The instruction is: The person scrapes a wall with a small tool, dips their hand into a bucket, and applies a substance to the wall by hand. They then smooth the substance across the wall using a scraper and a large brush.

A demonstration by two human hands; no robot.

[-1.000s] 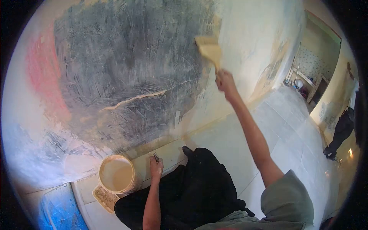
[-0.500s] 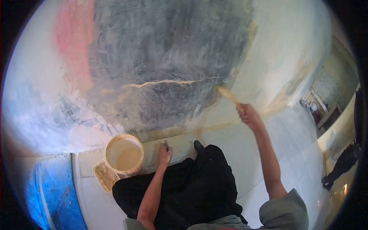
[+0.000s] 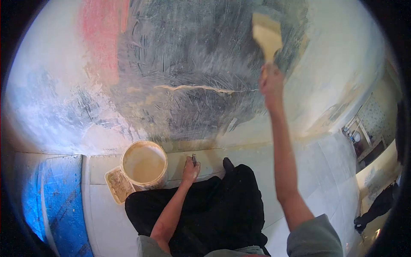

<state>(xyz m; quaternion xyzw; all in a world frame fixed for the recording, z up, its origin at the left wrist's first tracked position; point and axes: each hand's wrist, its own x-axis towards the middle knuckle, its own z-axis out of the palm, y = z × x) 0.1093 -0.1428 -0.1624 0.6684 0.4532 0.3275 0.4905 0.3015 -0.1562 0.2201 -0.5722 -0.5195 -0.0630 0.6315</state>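
My right hand (image 3: 272, 83) is wrapped around the handle of a wide paintbrush (image 3: 268, 37), its bristles pointing up against the dark grey patch of the wall (image 3: 184, 47). Below it a pale, jagged crack-like streak (image 3: 192, 88) runs across the patch. Low in front of me, my left hand (image 3: 191, 172) is closed around a small dark object (image 3: 194, 159); only its narrow tip shows above the fingers, and I cannot tell what kind it is. Left of that hand stands a white bucket (image 3: 162, 174) with creamy liquid inside.
A shallow stained tray (image 3: 114, 192) sits against the bucket's left side. Blue sheeting (image 3: 68, 201) covers the floor at far left. Pale floor tiles (image 3: 319, 167) extend to the right, where a person's dark-clothed limb (image 3: 376, 205) shows at the edge. Further back are shelf-like frames (image 3: 361, 132).
My right hand has swung the paintbrush upward, from the patch's lower right edge to its upper right part. The left hand keeps its hold beside the bucket. The view has shifted slightly.
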